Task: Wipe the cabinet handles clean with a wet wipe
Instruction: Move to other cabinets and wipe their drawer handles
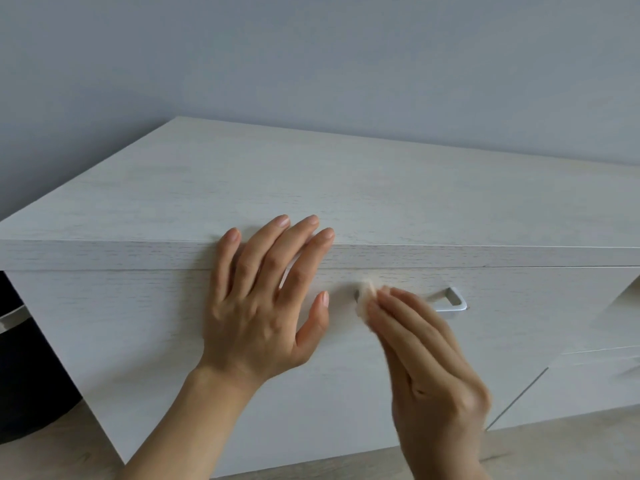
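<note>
left hand (258, 306) lies flat, fingers spread, on the cabinet (138, 306) front. right hand (426, 358) presses the wet wipe (365, 299) with straight fingers on the handle (450, 301), at its left end. next, rub along to the right end.

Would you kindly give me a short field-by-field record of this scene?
cabinet: pale wood-grain cabinet against a plain wall
handle: silver handle, right end visible, left end covered
wipe: white wet wipe on the handle's left end
right hand: right hand presses the wipe with straight fingers; blurred
left hand: left hand rests flat on the cabinet's front and top edge
beside: dark object left of the cabinet
</note>
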